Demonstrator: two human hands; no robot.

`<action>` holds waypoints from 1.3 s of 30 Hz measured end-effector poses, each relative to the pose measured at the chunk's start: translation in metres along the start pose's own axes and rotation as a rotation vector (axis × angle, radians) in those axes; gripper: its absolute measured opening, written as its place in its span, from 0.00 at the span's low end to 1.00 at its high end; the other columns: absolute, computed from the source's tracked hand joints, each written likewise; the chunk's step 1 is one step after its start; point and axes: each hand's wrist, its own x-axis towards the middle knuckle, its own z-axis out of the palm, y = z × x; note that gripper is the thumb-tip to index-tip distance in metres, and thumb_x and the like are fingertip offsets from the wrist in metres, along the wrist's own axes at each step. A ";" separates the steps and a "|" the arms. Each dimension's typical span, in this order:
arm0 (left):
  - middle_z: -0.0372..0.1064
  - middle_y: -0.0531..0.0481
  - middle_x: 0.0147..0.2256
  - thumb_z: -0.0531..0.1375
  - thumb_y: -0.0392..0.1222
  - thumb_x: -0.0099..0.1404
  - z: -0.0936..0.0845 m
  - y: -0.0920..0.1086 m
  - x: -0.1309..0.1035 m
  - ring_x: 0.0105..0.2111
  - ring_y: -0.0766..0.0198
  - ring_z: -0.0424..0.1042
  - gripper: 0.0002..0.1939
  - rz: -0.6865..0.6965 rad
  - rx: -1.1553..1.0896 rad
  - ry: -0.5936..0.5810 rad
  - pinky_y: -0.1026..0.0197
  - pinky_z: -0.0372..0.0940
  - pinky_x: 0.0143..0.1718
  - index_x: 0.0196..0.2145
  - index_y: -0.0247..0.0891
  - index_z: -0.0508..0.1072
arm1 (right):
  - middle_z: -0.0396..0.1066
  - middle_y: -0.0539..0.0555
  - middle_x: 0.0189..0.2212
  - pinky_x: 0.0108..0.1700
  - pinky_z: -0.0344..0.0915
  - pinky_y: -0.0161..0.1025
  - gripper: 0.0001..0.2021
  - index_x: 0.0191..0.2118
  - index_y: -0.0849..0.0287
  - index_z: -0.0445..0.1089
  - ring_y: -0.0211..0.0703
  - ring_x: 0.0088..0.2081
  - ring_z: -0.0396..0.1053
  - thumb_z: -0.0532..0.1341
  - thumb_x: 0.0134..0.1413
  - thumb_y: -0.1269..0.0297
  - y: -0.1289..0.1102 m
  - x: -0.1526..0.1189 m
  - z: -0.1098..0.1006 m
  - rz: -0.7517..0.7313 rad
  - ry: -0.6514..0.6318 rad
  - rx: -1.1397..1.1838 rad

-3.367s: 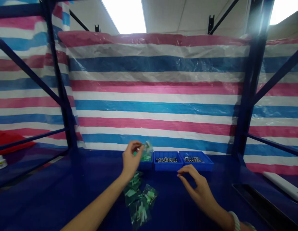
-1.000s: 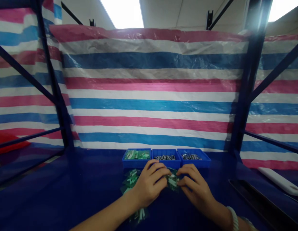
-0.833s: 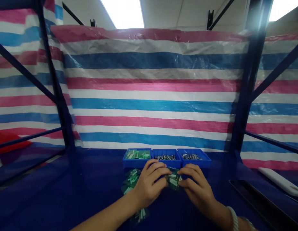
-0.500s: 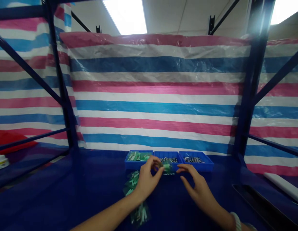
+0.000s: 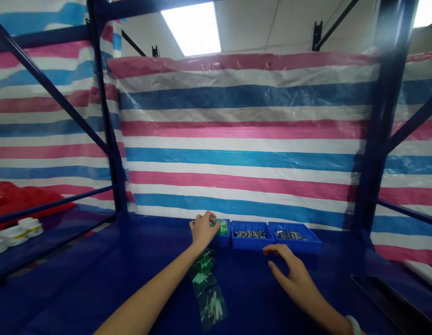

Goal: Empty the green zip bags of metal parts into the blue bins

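Note:
My left hand (image 5: 203, 231) is at the left blue bin (image 5: 221, 240), its fingers bent over small green-tinted packets (image 5: 222, 226). A gap shows between its thumb and forefinger, and the other fingertips are partly hidden. No packet is plainly held. Below that wrist, a row of clear packets with pale strips (image 5: 213, 307) lies on the blue table. My right hand (image 5: 289, 270) hovers in front of the bins, open, thumb and fingers apart, holding nothing. Nearest to it are the middle bin (image 5: 250, 244) of small metal parts and the right bin (image 5: 312, 245) of metal pieces.
Blue metal frame posts (image 5: 373, 153) stand on both sides, with a striped plastic sheet (image 5: 244, 158) behind. On the right lie a dark flat object (image 5: 387, 298) and a white object (image 5: 423, 273). White tubs (image 5: 30, 227) and red material (image 5: 37, 200) are at left.
My left hand has moved left from before the middle bin to the left bin; the green packet at its fingertips is out of sight. The right hand stays open. The view has shifted slightly left.

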 end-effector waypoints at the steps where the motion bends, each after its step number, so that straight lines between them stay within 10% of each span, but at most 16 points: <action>1: 0.74 0.52 0.29 0.60 0.39 0.55 0.000 0.000 -0.002 0.42 0.51 0.68 0.08 0.014 0.026 0.003 0.48 0.54 0.46 0.35 0.42 0.71 | 0.68 0.56 0.43 0.50 0.64 0.50 0.12 0.47 0.55 0.64 0.49 0.46 0.67 0.53 0.59 0.67 0.000 0.000 0.000 0.007 -0.003 0.000; 11: 0.71 0.45 0.44 0.54 0.38 0.62 -0.028 0.016 -0.003 0.48 0.53 0.65 0.08 0.195 0.111 -0.084 0.52 0.58 0.47 0.39 0.40 0.71 | 0.70 0.56 0.42 0.49 0.66 0.50 0.13 0.47 0.55 0.66 0.49 0.45 0.69 0.54 0.56 0.67 -0.002 0.001 -0.002 0.022 -0.003 -0.005; 17: 0.71 0.53 0.21 0.64 0.45 0.51 -0.065 0.022 -0.016 0.24 0.60 0.71 0.06 0.359 0.140 -0.485 0.62 0.64 0.29 0.25 0.41 0.73 | 0.71 0.56 0.41 0.48 0.67 0.50 0.12 0.45 0.55 0.68 0.49 0.44 0.70 0.54 0.56 0.65 -0.003 0.001 -0.003 0.022 0.000 -0.014; 21: 0.65 0.51 0.16 0.68 0.37 0.40 -0.059 0.019 -0.033 0.23 0.53 0.71 0.16 0.326 0.233 -0.560 0.56 0.65 0.29 0.13 0.41 0.62 | 0.71 0.57 0.41 0.49 0.67 0.51 0.11 0.45 0.56 0.68 0.50 0.44 0.70 0.54 0.57 0.65 -0.002 -0.001 -0.002 0.026 -0.023 -0.012; 30: 0.69 0.47 0.21 0.57 0.24 0.46 -0.044 0.036 -0.040 0.30 0.49 0.74 0.10 0.317 0.132 -0.459 0.51 0.65 0.38 0.20 0.39 0.68 | 0.72 0.55 0.41 0.48 0.67 0.48 0.12 0.47 0.54 0.67 0.49 0.44 0.70 0.56 0.58 0.61 -0.008 -0.005 0.001 0.091 -0.056 0.063; 39: 0.73 0.50 0.25 0.58 0.32 0.55 -0.035 0.068 -0.063 0.26 0.64 0.73 0.06 0.233 -0.524 -0.559 0.64 0.66 0.29 0.30 0.36 0.74 | 0.72 0.54 0.32 0.35 0.70 0.39 0.18 0.41 0.60 0.70 0.44 0.33 0.72 0.65 0.48 0.54 -0.010 -0.002 0.010 0.382 -0.205 0.618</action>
